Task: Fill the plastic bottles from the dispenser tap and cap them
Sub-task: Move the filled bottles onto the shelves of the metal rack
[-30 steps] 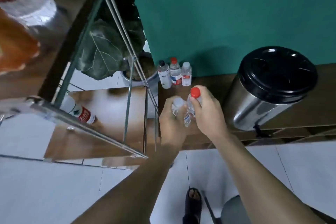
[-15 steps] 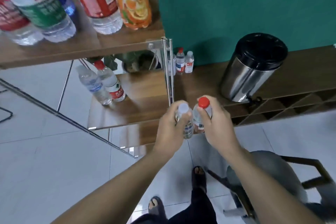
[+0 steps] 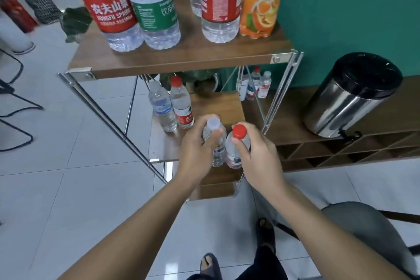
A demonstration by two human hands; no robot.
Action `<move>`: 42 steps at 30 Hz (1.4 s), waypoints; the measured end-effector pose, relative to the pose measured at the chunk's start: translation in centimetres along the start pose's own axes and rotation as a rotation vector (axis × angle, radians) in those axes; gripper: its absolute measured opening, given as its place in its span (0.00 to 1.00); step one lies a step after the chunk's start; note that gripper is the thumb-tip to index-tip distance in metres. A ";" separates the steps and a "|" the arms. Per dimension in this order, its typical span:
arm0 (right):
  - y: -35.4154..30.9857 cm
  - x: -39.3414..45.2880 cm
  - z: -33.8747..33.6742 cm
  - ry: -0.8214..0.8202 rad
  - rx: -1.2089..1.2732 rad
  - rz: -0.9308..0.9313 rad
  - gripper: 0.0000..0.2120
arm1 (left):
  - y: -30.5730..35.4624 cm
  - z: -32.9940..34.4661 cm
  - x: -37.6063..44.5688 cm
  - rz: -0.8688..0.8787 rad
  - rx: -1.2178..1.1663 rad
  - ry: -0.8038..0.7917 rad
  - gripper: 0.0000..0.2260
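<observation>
Left hand [image 3: 197, 150] grips white-capped bottle [image 3: 215, 141]; right hand [image 3: 259, 157] grips red-capped bottle [image 3: 236, 145]. Both capped, upright, touching, apparently for shelving together on lower shelf [image 3: 218, 102].

- Orange juice bottle [image 3: 259, 4] is standing on the wooden top shelf [image 3: 181, 57], touching a big water bottle to its left.
- Green wall [image 3: 352, 7] is running behind the shelf.
- Leafy plant [image 3: 76, 21] is sitting on the white tiled floor [image 3: 68, 188] at left.
- Grey chair [image 3: 363, 232] is showing lower right.
- Black mat [image 3: 42, 8] is lying far left.
</observation>
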State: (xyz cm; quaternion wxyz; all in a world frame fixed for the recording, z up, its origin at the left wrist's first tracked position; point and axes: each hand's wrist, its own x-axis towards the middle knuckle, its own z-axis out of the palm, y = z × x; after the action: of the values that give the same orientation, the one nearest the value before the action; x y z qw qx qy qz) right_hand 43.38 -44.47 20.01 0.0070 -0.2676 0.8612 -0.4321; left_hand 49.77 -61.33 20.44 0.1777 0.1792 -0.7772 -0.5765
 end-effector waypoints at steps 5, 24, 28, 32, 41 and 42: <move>0.3 4.8 3.4 0.047 0.008 -0.027 0.19 | -1.2 -1.1 4.5 0.057 0.020 0.079 0.07; 2.7 17.5 7.6 0.240 0.107 0.022 0.11 | -3.3 1.7 16.3 0.020 0.033 0.241 0.10; 2.7 17.5 8.0 0.248 0.135 0.047 0.10 | -3.7 1.4 15.8 0.046 -0.004 0.228 0.09; 2.3 17.2 7.2 0.212 0.134 0.062 0.15 | -4.1 0.7 15.5 0.087 0.077 0.167 0.14; 1.6 11.5 5.2 0.115 0.108 0.094 0.25 | -4.7 -0.1 8.4 -0.029 0.052 0.067 0.20; 1.6 10.2 4.8 0.097 0.126 0.090 0.25 | -4.7 0.3 7.0 -0.040 0.039 0.041 0.19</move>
State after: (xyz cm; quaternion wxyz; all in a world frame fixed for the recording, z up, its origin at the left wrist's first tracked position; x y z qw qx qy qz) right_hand 35.09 -52.07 18.05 0.0014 -0.2062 0.8428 -0.4971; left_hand 43.91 -65.74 16.31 0.1785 0.2102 -0.7808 -0.5607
